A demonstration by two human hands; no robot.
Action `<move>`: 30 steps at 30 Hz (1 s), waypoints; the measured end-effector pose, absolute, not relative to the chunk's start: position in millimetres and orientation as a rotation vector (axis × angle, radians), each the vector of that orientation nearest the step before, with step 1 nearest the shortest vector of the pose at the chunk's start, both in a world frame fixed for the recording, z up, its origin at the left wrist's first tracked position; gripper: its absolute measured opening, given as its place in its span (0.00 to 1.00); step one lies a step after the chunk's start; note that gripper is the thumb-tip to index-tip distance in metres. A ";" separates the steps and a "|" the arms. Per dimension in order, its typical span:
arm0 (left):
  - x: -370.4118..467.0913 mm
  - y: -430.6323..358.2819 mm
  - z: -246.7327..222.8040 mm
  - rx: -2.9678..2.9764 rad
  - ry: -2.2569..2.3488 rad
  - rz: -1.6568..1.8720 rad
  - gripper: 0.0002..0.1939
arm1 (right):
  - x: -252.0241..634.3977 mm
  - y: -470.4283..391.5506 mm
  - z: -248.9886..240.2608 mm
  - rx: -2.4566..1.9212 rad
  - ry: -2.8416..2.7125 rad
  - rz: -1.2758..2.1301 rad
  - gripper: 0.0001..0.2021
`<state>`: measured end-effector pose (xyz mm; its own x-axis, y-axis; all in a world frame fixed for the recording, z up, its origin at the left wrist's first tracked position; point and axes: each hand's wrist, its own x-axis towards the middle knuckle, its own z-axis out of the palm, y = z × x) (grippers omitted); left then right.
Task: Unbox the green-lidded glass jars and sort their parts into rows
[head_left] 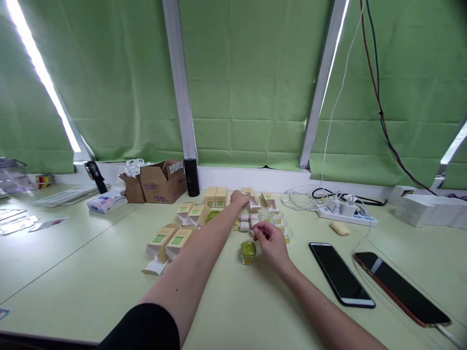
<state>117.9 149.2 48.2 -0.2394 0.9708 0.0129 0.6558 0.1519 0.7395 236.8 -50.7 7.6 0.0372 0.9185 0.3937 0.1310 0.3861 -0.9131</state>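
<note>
My left hand (pixel 240 198) reaches far across the table, its fingers closed at the edge of an open small cardboard box (pixel 251 198). My right hand (pixel 270 241) is nearer, thumb and fingertips drawn together beside white caps (pixel 244 226); whatever they may hold is too small to make out. Just left of it stands a squat clear jar with a green lid (pixel 248 250), apart from the fingers. Behind the right hand are several clear jars (pixel 279 218) with yellow labels. Partly behind my left forearm lie open small boxes (pixel 178 241) with green windows and another green lid (pixel 212 214).
Two upright small boxes (pixel 215 197) stand at the back near a black cylinder (pixel 191 177) and a brown carton (pixel 164 182). At right lie two phones (pixel 342 273), a power strip (pixel 346 216) with cables and a pale oblong object (pixel 340 228). A tissue pack (pixel 107 202) lies left.
</note>
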 end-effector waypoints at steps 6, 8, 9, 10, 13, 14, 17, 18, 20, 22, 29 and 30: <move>115.3 147.3 43.1 1.726 1.976 0.832 0.19 | 235.0 -50.2 7.2 -1.032 -1.414 0.799 0.12; 115.3 145.8 41.6 1.758 1.959 0.793 0.18 | 233.8 -50.9 7.4 -1.033 -1.413 0.797 0.12; 115.9 145.1 40.7 1.770 1.954 0.773 0.17 | 233.3 -51.3 7.5 -1.032 -1.413 0.794 0.12; 116.9 144.5 39.7 1.780 1.952 0.754 0.17 | 232.9 -51.7 7.6 -1.031 -1.412 0.793 0.12; 121.4 142.7 36.3 1.823 1.951 0.718 0.18 | 232.5 -52.3 7.5 -1.024 -1.411 0.800 0.12; 123.2 142.0 35.1 1.843 1.948 0.711 0.18 | 232.5 -52.2 7.4 -1.024 -1.410 0.804 0.12; 128.6 139.8 32.3 1.913 1.930 0.688 0.18 | 232.7 -51.6 6.9 -1.026 -1.412 0.807 0.13; 130.2 139.2 31.7 1.936 1.924 0.680 0.18 | 232.7 -51.4 6.8 -1.025 -1.412 0.806 0.13; 133.0 138.1 30.9 1.974 1.918 0.665 0.18 | 232.7 -51.2 6.6 -1.021 -1.411 0.807 0.13; 135.0 137.6 30.7 2.000 1.917 0.652 0.18 | 232.5 -51.3 6.7 -1.016 -1.411 0.809 0.12; 137.2 138.6 28.9 2.037 1.909 0.625 0.25 | 232.0 -51.7 8.0 -1.023 -1.406 0.807 0.12; 137.7 138.5 28.1 2.043 1.902 0.623 0.26 | 232.0 -51.6 8.0 -1.021 -1.405 0.803 0.12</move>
<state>137.7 138.5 28.1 0.0397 0.9919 0.1204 0.8710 -0.0934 0.4823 232.0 -51.6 8.0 0.0445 0.9187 0.3924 0.1280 0.3843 -0.9143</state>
